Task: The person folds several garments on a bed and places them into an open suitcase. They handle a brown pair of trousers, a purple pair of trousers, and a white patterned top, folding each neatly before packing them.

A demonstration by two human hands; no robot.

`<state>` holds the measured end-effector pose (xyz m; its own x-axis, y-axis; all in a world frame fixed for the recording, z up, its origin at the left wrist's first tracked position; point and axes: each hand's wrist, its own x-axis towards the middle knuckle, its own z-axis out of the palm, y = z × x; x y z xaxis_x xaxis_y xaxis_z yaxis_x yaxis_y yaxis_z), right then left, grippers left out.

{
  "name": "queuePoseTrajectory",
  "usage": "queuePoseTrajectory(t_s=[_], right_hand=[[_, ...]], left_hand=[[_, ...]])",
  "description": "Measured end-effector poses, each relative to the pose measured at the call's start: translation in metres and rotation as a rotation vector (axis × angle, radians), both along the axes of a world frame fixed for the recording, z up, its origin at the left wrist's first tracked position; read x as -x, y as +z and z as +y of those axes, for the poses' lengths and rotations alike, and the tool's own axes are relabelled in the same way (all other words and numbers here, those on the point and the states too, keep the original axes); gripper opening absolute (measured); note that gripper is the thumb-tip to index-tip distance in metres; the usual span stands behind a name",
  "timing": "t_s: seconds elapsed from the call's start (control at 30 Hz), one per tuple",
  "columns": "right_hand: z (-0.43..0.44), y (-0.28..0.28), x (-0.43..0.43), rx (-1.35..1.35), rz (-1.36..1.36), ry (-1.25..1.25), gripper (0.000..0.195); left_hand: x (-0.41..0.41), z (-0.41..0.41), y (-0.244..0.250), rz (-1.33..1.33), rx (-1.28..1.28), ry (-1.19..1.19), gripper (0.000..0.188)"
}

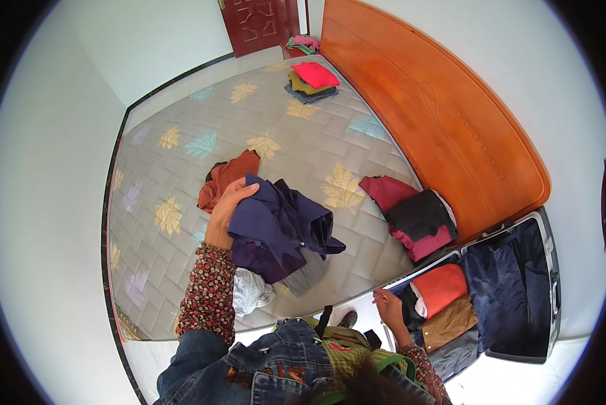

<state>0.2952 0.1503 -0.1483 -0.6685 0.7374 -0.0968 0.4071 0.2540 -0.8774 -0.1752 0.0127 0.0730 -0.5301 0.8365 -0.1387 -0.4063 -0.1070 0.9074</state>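
My left hand (227,207) grips the edge of a dark blue garment (275,217) and holds it up above the mattress (146,177). The cloth hangs in loose folds to the right of the hand. Beneath it lie a dark purple garment (262,260), a grey cloth (308,273) and a white patterned cloth (251,291). A rust-brown garment (232,174) lies just beyond my left hand. My right hand (389,306) is beside the open suitcase (551,283), fingers loosely curled, with nothing visible in it.
Folded red-orange (442,283), brown (449,324) and grey (455,354) clothes fill the suitcase's near half. A maroon and black garment (409,217) lies by the wooden headboard (434,116). A folded stack (313,81) sits at the mattress's far end, before a red door (257,25).
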Motion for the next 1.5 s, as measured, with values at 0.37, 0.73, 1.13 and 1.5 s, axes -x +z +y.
queuePoseTrajectory(t_s=[0.37, 0.73, 1.13, 1.5], right_hand=[[0.022, 0.157, 0.055, -0.161, 0.289, 0.148, 0.032], [0.037, 0.325, 0.105, -0.703, 0.689, 0.295, 0.057], [0.040, 0.310, 0.059, 0.317, 0.591, 0.669, 0.013], [0.036, 0.316, 0.066, -0.557, 0.680, 0.177, 0.050]], left_hand=[[-0.068, 0.024, 0.127, 0.093, -0.174, -0.050, 0.016], [-0.144, 0.066, 0.196, 0.222, -0.251, -0.171, 0.018], [-0.104, 0.068, 0.220, -0.063, -0.416, 0.080, 0.018], [-0.140, 0.091, 0.200, -0.100, -0.254, 0.052, 0.022]])
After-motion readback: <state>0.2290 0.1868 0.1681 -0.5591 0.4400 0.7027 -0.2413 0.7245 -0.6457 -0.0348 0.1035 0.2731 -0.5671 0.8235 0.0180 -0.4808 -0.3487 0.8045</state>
